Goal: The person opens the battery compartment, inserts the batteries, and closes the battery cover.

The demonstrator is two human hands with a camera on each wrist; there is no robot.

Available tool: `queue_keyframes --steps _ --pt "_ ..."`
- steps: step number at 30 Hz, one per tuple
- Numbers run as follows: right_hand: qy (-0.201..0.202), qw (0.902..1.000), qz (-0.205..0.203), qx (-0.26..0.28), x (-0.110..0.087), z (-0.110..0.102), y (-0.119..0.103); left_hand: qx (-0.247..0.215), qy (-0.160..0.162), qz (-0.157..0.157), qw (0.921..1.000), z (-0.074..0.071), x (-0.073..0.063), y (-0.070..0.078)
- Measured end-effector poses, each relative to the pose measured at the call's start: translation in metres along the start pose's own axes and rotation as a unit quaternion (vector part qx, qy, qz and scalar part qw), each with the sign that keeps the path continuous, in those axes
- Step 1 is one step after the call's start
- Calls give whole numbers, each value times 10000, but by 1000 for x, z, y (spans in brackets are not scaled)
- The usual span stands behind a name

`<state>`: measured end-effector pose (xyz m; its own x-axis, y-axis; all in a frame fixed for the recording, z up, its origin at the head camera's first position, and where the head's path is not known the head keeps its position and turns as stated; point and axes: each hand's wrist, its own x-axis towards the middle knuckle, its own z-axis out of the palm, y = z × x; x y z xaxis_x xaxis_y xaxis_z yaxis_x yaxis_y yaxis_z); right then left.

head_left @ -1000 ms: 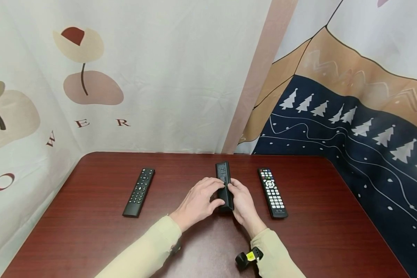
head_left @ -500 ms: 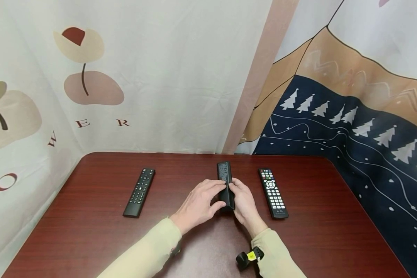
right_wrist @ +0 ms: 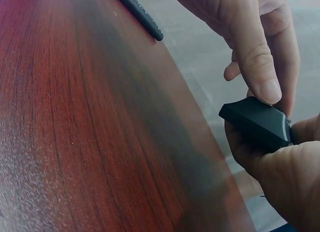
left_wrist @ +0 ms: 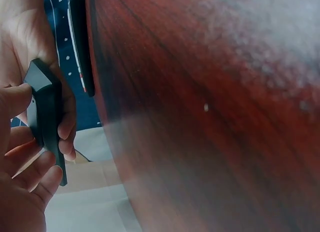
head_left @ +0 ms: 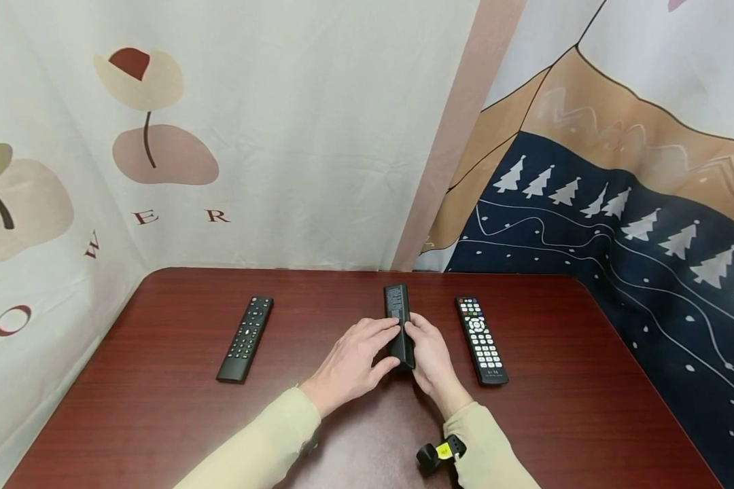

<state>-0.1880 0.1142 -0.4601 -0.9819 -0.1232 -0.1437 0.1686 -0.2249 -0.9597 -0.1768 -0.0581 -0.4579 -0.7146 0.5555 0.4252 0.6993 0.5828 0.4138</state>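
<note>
A black remote control [head_left: 395, 299] is held back side up over the middle of the table, its printed label toward the far end. My right hand [head_left: 433, 356] grips it from the right, with the thumb along its edge and the fingers wrapped beneath, as the left wrist view shows. From the left, my left hand [head_left: 351, 360] has bent fingers and thumb on the back of the remote. In the right wrist view, the left thumb touches the near end of the remote [right_wrist: 255, 123]. Part of its back is hidden by the left fingers.
On the brown wooden table [head_left: 159, 407] lie two more remotes, buttons up: a black one [head_left: 245, 339] to the left and one with white buttons [head_left: 481, 343] to the right. Printed curtains [head_left: 293, 136] hang behind the table. A black device [head_left: 440, 454] is strapped to the right wrist.
Both hands and the held remote have shifted very slightly right in the head view. The grip looks the same, and the two other remotes stay put.
</note>
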Motion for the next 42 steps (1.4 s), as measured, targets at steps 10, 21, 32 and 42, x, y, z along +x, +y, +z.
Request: queue_keyframes --steps 10,21,32,42 --pt "-2 10000 4 -82 -1 0 -1 204 -12 25 9998 3 -1 1" --pt "-15 9999 30 -116 -1 -1 0 255 -180 -18 9995 2 -2 1" --pt "22 9994 96 -334 -2 -5 -4 275 -157 46 9995 -4 -3 -1" --pt "75 9992 95 -368 -2 -12 -6 483 -124 14 9988 -10 -6 -8"
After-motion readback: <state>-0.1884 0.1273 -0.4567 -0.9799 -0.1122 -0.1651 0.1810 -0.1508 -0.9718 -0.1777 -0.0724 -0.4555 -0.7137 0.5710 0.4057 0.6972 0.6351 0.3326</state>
